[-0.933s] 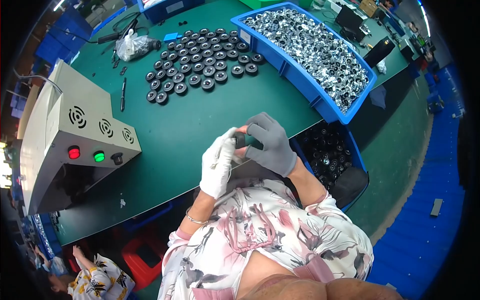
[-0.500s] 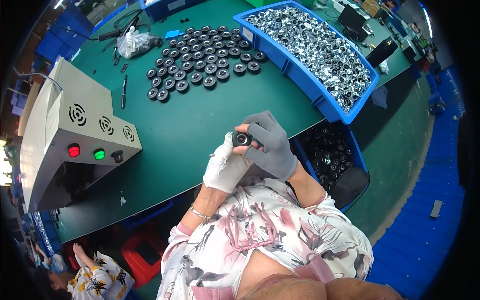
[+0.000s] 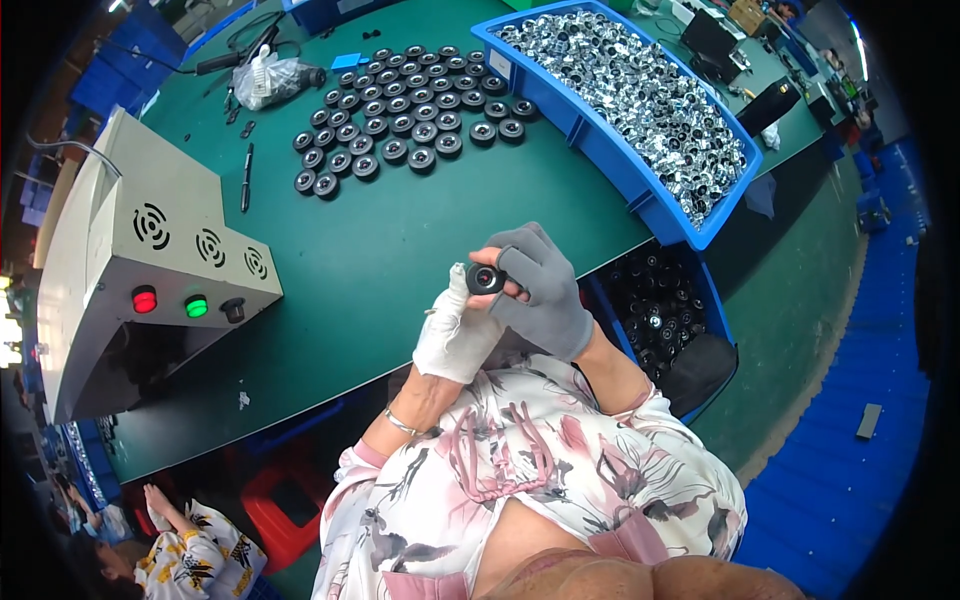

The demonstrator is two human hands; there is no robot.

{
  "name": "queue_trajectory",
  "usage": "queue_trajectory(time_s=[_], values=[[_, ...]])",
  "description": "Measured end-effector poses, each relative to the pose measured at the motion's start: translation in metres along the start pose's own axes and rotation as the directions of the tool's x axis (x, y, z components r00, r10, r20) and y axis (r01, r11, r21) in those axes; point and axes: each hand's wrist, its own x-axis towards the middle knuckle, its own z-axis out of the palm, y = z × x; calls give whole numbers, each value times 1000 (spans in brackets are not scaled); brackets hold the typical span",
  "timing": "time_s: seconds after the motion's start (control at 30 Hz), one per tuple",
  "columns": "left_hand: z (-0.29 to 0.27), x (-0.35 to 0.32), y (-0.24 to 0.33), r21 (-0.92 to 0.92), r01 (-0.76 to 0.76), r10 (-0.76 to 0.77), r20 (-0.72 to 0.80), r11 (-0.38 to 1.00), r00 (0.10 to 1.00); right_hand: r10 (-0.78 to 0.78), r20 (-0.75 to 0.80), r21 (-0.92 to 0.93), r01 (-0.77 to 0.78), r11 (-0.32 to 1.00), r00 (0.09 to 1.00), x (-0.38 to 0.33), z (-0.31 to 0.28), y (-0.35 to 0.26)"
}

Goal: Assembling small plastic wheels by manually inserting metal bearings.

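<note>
My right hand (image 3: 540, 292), in a grey glove with bare fingertips, grips a small black round part (image 3: 485, 279) with a ring-like centre facing up. My left hand (image 3: 458, 330), gloved in white, is closed against the left side of this same part, its thumb pointing up beside it. The left fingers are mostly hidden under the part and the right hand. Beyond both hands, several similar black round parts (image 3: 421, 159) lie in loose rows on the green table (image 3: 400, 240).
A blue bin (image 3: 610, 165) of shiny metal pieces stands at the far right. Below it, another blue bin (image 3: 720, 330) holds black parts. A beige machine (image 3: 160, 200) with red and green buttons stands at left, near a pen (image 3: 247, 178). A co-worker (image 3: 200, 550) sits at lower left.
My left hand has shifted slightly to the right, its thumb straighter beside the black part. My right hand keeps its grip. The view has moved a little.
</note>
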Motion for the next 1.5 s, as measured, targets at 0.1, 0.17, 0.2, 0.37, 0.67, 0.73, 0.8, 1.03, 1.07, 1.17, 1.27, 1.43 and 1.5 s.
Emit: queue_trajectory(time_s=[0.1,0.17,0.2,0.37,0.67,0.73,0.8,1.03,1.07,1.17,1.27,1.43,1.5], values=[[-1,1,-1,-93,-31,32,6,995,999,0,15,4,0,1000,1000,1,-1,0],[-6,0,1,-62,-4,6,27,998,1000,5,21,17,-5,1000,1000,4,0,-3],[-6,-1,1,-62,-4,6,27,998,1000,19,11,44,-20,999,1000,5,0,-5],[-8,0,-1,-34,-29,28,-9,999,1000,26,27,65,-28,997,999,6,-6,-7],[-12,-3,1,-45,-32,28,-74,998,997,124,-6,161,-122,979,992,6,-7,-15],[-10,-2,0,-82,-66,63,-36,994,997,234,-4,156,-231,960,972,-1,-13,-15],[-12,0,-1,-145,-91,98,39,985,994,176,-32,74,-174,982,984,-3,-16,-12],[-3,-3,-6,-12,-177,177,-1,984,984,133,-108,-131,-146,980,985,-14,-4,-6],[-5,-4,-4,-23,-166,166,-1,986,986,132,-107,-130,-146,981,985,-14,-5,-6],[-2,-6,-2,115,-178,187,-72,977,980,151,-29,-77,-153,985,988,-14,-11,-6],[-6,-7,0,497,-225,327,-130,838,936,154,3,43,-154,987,988,-14,-15,-9],[-3,-6,-4,654,-242,460,-183,717,869,495,121,546,-474,691,861,-16,-11,-13],[-4,-8,-6,628,-251,467,-204,736,861,556,169,583,-537,609,814,-14,-14,-18]])
